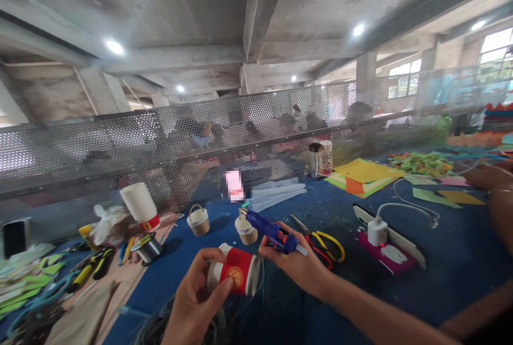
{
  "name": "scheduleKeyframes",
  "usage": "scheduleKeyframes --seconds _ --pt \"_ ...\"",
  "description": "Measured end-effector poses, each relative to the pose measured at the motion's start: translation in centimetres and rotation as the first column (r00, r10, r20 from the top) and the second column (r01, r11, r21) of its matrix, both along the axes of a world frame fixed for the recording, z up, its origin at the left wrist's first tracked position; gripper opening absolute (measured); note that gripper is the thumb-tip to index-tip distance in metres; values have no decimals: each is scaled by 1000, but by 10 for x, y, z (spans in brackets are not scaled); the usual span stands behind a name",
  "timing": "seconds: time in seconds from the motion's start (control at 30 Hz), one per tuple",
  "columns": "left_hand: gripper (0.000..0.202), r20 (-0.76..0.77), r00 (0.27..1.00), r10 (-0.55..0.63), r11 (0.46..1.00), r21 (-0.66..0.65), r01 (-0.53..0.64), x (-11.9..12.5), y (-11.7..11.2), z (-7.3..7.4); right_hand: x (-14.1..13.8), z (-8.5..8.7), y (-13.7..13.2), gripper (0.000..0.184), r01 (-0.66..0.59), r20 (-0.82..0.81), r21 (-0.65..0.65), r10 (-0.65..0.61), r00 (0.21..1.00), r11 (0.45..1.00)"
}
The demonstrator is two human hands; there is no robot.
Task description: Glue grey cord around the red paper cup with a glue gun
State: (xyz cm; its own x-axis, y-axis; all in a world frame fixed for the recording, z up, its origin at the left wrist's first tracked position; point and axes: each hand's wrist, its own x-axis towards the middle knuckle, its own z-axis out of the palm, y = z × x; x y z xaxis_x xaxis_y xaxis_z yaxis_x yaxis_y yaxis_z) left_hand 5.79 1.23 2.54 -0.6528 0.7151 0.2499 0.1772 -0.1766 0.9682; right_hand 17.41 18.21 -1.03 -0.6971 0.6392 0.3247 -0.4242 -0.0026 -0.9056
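Note:
My left hand is wrapped round a red and white paper cup, held on its side low in the middle of the view. My right hand grips a blue glue gun just above the cup, its nozzle pointing up and left. Two small cup baskets with handles stand on the blue table just beyond the gun. Grey strands lie under the cup, near my left wrist.
Yellow-handled scissors, a white charger on a power strip, a stack of paper cups, a wire spool, coloured paper sheets and a jar lie about. A perforated metal screen fences the table's far edge. Another person's arm is at right.

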Motion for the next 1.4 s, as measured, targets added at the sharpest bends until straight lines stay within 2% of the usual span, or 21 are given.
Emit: scheduleKeyframes --seconds 0.23,0.4,0.5,0.7,0.9,1.0,1.17,1.27,1.4 --pt "40 51 995 -86 996 40 84 -8 0 -3 1 9 -4 32 -30 -37 -86 26 999 996" --pt "43 55 998 -30 998 62 27 -5 2 -3 4 17 -7 25 -17 -20 -37 17 1000 999" --pt "44 26 1000 -1 999 41 0 -2 3 0 6 22 -6 19 20 16 37 -21 1000 999" --pt "56 -51 996 78 997 4 -78 2 3 7 6 28 -4 17 169 108 66 -175 979 983" --pt "56 -176 982 69 997 -16 -73 -4 5 -3 0 19 -9 16 28 152 83 -41 988 996" --pt "54 -212 972 105 994 -9 -109 -2 7 -8 -2 16 -11 15 16 147 73 -27 989 997" --pt "48 -268 951 152 988 40 -147 2 9 -12 0 23 -13 13 22 156 78 -34 987 997" --pt "57 -225 966 129 992 26 -127 2 10 -10 1 24 -17 17 35 162 50 -43 986 998" --pt "71 -58 996 61 997 -33 -63 -4 12 -5 2 12 -25 22 40 86 43 -44 995 998"
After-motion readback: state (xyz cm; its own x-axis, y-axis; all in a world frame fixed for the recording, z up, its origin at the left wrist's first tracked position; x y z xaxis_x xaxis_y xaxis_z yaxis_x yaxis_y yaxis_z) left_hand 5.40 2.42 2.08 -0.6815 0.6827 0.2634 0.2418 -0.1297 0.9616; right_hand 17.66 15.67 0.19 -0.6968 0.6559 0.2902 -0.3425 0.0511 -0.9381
